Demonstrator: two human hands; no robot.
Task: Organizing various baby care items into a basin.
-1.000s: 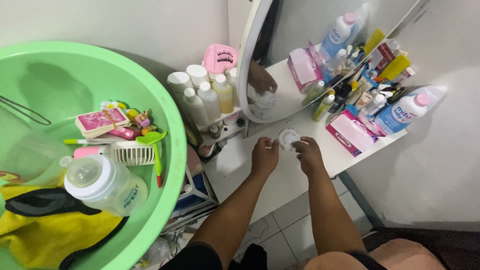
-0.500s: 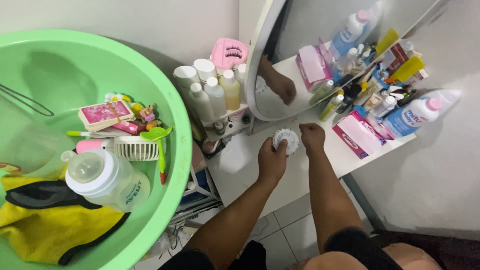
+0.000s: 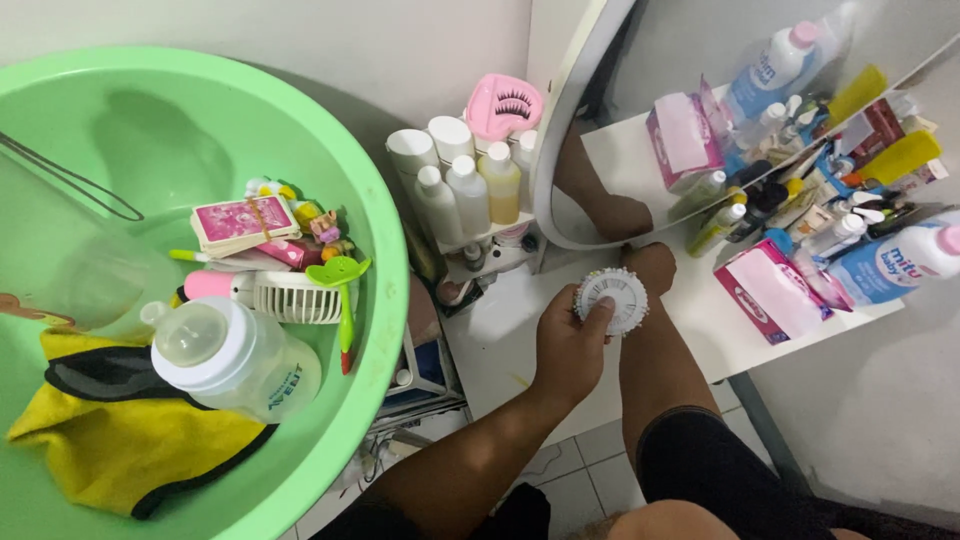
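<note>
Item: round white pin wheel [image 3: 612,299], just below the oval mirror [image 3: 570,180]. Left hand [image 3: 566,347] pinches its rim; right hand [image 3: 650,268] behind, grip unreadable. Best kept level, thumb steady on rim

The green basin [image 3: 375,250] runs off the left and bottom edges, so only part of it shows. The right hand [image 3: 650,268] is mostly tucked behind the white round disc [image 3: 612,298], fingers out of sight, so can't tell what it's gripping. The mirror [image 3: 590,120] is cut off at the top. The blue bottle [image 3: 895,268] gets clipped by the right edge. The small bottles behind the pink box [image 3: 770,298] are too jumbled to sort out.
</note>
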